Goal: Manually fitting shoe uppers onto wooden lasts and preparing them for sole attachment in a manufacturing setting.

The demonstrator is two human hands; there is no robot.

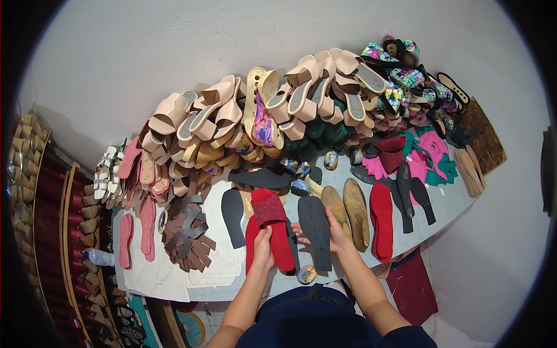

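Left hand [264,246] grips red slipper [282,248] over table [450,206]; right hand [337,233] grips dark sole [314,231] just beside it; progress, judged: partway; strap [271,209] in place across slipper; held sole separate, not yet joined; stacked red insoles [381,223] at right lack straps, apparently remaining work.

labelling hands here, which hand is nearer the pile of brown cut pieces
Left: the left hand, holding the red slipper, is right of the brown cut pieces; the right hand, holding the dark sole, is farther right.
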